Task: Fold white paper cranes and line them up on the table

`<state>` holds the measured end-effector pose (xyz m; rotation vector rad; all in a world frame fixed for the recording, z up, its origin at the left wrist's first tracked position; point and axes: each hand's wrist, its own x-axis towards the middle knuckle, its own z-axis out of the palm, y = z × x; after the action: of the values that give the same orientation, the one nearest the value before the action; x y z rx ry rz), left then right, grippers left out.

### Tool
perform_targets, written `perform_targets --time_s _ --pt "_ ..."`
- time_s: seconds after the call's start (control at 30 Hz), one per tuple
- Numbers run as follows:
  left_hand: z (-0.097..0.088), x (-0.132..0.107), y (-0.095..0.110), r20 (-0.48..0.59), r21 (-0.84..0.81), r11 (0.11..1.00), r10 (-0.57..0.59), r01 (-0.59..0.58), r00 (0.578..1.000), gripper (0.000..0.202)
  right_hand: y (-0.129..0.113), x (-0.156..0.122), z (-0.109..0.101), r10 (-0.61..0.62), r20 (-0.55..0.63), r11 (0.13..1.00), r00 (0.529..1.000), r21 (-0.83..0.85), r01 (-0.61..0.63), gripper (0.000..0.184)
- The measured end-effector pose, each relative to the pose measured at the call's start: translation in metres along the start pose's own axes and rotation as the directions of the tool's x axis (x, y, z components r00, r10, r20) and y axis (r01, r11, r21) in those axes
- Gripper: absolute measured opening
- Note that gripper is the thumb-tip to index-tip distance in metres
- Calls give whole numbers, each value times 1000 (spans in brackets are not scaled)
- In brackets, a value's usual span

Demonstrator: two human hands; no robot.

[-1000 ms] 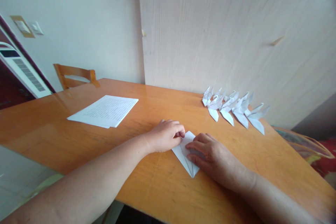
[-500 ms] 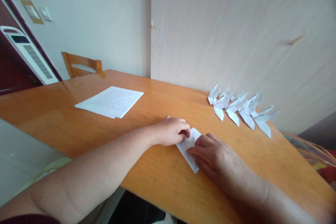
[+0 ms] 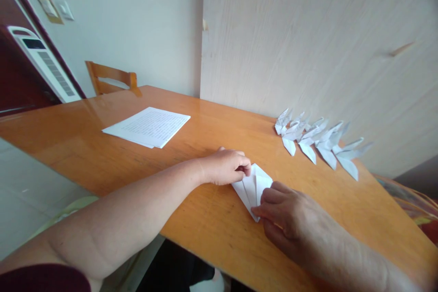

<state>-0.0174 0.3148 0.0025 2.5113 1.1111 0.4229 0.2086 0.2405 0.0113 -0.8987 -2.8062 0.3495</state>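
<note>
A small piece of folded white paper (image 3: pixel 251 189) lies on the wooden table, with creases running lengthwise and a narrow point towards me. My left hand (image 3: pixel 227 166) rests at its upper left edge, fingers curled and fingertips pressed on the paper. At the lower right edge, my right hand (image 3: pixel 285 212) pinches the paper near its pointed end between thumb and fingers. My right fingers cover part of that right side. Farther right, a row of several folded paper cranes (image 3: pixel 328 146) stands along the table's back edge.
A stack of printed paper sheets (image 3: pixel 148 127) lies on the left part of the table (image 3: pixel 205 123). Behind the table are a wooden chair (image 3: pixel 111 75) and a pale wood panel (image 3: pixel 290 41). A white upright appliance (image 3: pixel 48 66) stands at far left.
My right hand has slid down and right along the folded paper, towards its pointed end, uncovering more of its creased face. My left hand stays at the upper left edge. The view has shifted slightly.
</note>
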Motion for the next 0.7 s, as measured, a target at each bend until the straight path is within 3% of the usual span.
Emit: perform_targets --time_s 0.37,0.5,0.6,0.7 --pt "0 0 0 3 -3 1000 -9 9 1000 17 -9 -5 -8 -12 40 1000 999 23 11 21" --pt "0 -1 2 5 11 1000 -15 15 1000 17 -10 -7 -14 7 54 990 999 137 -14 20" --pt "-1 -2 4 -2 26 999 -22 22 1000 9 0 -4 -14 89 -50 979 995 187 -79 22" --pt "-1 -3 6 -3 45 999 -23 23 1000 19 19 0 -8 217 -190 969 958 161 -188 22"
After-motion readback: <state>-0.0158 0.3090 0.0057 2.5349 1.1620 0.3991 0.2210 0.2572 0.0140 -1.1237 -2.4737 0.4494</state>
